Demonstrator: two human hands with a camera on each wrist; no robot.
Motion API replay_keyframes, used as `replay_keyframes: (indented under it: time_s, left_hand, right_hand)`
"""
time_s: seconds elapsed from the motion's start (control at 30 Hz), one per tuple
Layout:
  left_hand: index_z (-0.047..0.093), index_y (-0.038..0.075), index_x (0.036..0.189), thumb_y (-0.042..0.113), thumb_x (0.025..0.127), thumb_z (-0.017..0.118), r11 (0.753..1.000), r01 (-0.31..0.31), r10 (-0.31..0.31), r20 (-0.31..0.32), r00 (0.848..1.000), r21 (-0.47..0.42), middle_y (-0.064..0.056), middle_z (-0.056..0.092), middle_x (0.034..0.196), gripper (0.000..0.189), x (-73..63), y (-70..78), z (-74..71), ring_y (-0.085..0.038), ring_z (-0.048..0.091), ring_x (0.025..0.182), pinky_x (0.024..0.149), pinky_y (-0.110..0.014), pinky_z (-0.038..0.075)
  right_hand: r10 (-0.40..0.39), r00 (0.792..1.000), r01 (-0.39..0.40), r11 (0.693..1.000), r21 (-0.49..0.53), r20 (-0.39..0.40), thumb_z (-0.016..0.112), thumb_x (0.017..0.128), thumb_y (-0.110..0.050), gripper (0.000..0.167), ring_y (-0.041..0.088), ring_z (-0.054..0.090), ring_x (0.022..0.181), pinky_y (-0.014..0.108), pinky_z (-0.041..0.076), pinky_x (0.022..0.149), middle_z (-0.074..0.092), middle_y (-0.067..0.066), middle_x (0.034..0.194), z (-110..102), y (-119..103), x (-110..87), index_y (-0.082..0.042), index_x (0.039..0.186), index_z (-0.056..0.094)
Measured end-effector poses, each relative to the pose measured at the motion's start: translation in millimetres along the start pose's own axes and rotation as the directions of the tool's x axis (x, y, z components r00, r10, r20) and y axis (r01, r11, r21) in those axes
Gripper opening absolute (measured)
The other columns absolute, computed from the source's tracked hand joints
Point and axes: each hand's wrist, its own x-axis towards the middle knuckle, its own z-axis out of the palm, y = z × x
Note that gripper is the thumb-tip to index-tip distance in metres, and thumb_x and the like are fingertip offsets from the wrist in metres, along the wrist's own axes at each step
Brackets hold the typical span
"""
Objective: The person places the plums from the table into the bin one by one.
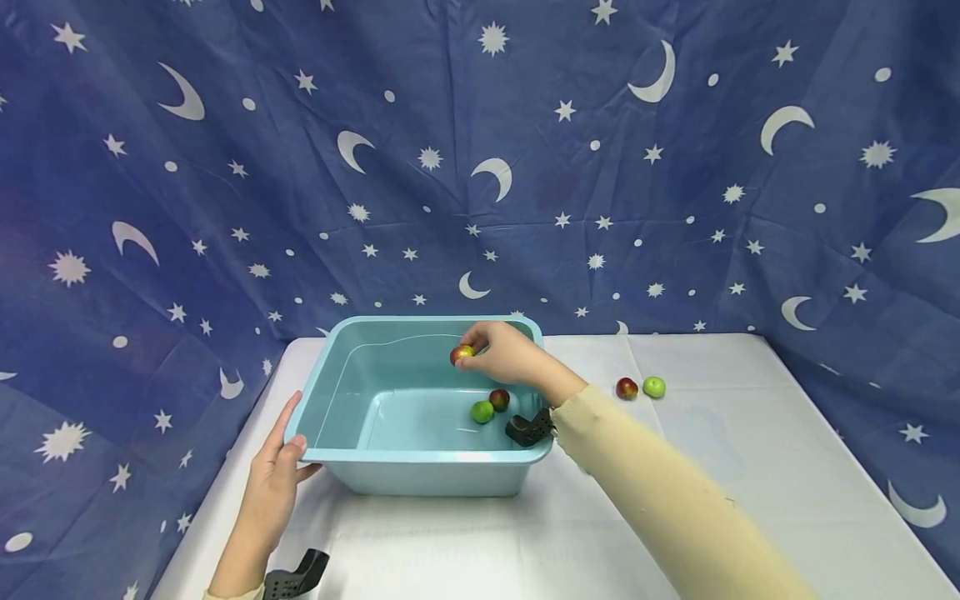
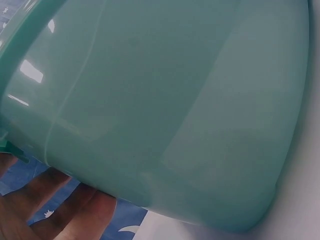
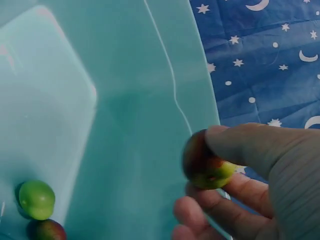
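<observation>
A light-blue plastic basin (image 1: pixel 405 457) stands on the white-covered table. My left hand (image 1: pixel 276 475) grips its near left corner, thumb at the rim and fingers along the outside, as the left wrist view also shows. Above the basin floor, inside its back right part, my right hand (image 1: pixel 504 353) pinches a small red-and-yellow apple (image 3: pixel 200 162) between thumb and fingers. On the basin floor below lie a small green apple (image 1: pixel 482 412) and a dark red apple (image 1: pixel 499 399), close together. Part of the basin's right side is hidden by the right wrist.
To the right of the basin, another red apple (image 1: pixel 627 388) and a green apple (image 1: pixel 654 387) lie side by side on the white tablecloth (image 1: pixel 772 467). A blue curtain (image 1: pixel 420 183) with moons and stars hangs behind the table and along both sides.
</observation>
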Motion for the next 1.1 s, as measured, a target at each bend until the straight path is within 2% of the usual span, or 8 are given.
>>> replay_keyframes:
  time_s: [0.2,0.37,0.5,0.73,0.83,0.93,1.1]
  left_hand:
    - [0.029,0.033,0.153,0.017,0.104,0.032,1.000,-0.002,0.002,-0.001,1.000,-0.001,-0.012,0.028,0.153,0.051,0.7,-1.1,0.1,-0.008,0.052,0.113,0.079,-0.027,0.053]
    - [0.029,0.033,0.153,0.016,0.104,0.032,1.000,-0.001,0.001,-0.001,1.000,0.003,-0.012,0.027,0.154,0.052,1.2,-1.4,0.6,-0.009,0.052,0.113,0.080,-0.028,0.053]
    - [0.029,0.033,0.153,0.017,0.104,0.032,1.000,-0.007,0.007,-0.002,1.000,0.003,-0.013,0.028,0.153,0.052,1.3,-1.7,0.8,-0.010,0.053,0.112,0.079,-0.028,0.054]
    - [0.029,0.032,0.153,0.015,0.103,0.032,1.000,-0.018,0.018,-0.003,1.000,-0.016,-0.015,0.029,0.152,0.052,2.1,-2.3,0.8,-0.010,0.053,0.112,0.078,-0.023,0.053]
    - [0.029,0.032,0.153,0.015,0.103,0.032,1.000,-0.017,0.017,0.000,1.000,-0.019,-0.016,0.029,0.152,0.052,2.7,-2.1,1.1,-0.010,0.053,0.112,0.078,-0.023,0.053]
    - [0.029,0.033,0.153,0.015,0.103,0.031,1.000,-0.011,0.012,0.001,1.000,-0.019,-0.016,0.028,0.152,0.052,2.7,-2.0,1.2,-0.009,0.053,0.112,0.078,-0.024,0.053]
    - [0.029,0.033,0.153,0.018,0.103,0.033,1.000,0.000,0.000,-0.005,1.000,-0.007,-0.015,0.030,0.152,0.052,1.7,-1.7,0.9,-0.008,0.053,0.112,0.078,-0.024,0.053]
  right_hand:
    - [0.045,0.995,-0.042,0.999,-0.034,0.094,0.075,0.085,-0.024,0.026,0.017,0.059,0.084,0.029,0.050,0.073,0.064,0.002,0.093,7,5,3.5,-0.008,0.104,0.065]
    - [0.079,0.984,-0.073,0.996,-0.041,0.157,0.075,0.085,-0.025,0.027,0.016,0.060,0.069,0.030,0.051,0.063,0.064,0.003,0.091,11,6,2.9,-0.008,0.103,0.064]
    - [0.104,0.979,-0.098,0.994,-0.043,0.173,0.075,0.085,-0.026,0.028,0.016,0.059,0.057,0.031,0.051,0.055,0.064,0.004,0.091,12,6,1.5,-0.009,0.104,0.063]
    - [0.114,0.976,-0.107,0.993,-0.045,0.184,0.075,0.084,-0.022,0.026,0.016,0.060,0.054,0.029,0.050,0.053,0.064,0.004,0.090,12,4,-0.4,-0.008,0.103,0.063]
    - [0.115,0.976,-0.108,0.993,-0.050,0.184,0.075,0.084,-0.022,0.029,0.016,0.061,0.057,0.030,0.051,0.057,0.065,0.003,0.091,11,4,-0.8,-0.007,0.105,0.063]
    - [0.103,0.979,-0.092,0.994,-0.067,0.174,0.074,0.086,-0.023,0.032,0.015,0.063,0.068,0.031,0.052,0.066,0.066,0.001,0.095,9,4,-1.3,-0.006,0.111,0.063]
    - [0.048,0.994,-0.044,0.998,-0.041,0.097,0.073,0.087,-0.023,0.033,0.015,0.061,0.091,0.033,0.051,0.081,0.065,0.002,0.100,-1,0,-7.1,-0.007,0.114,0.064]
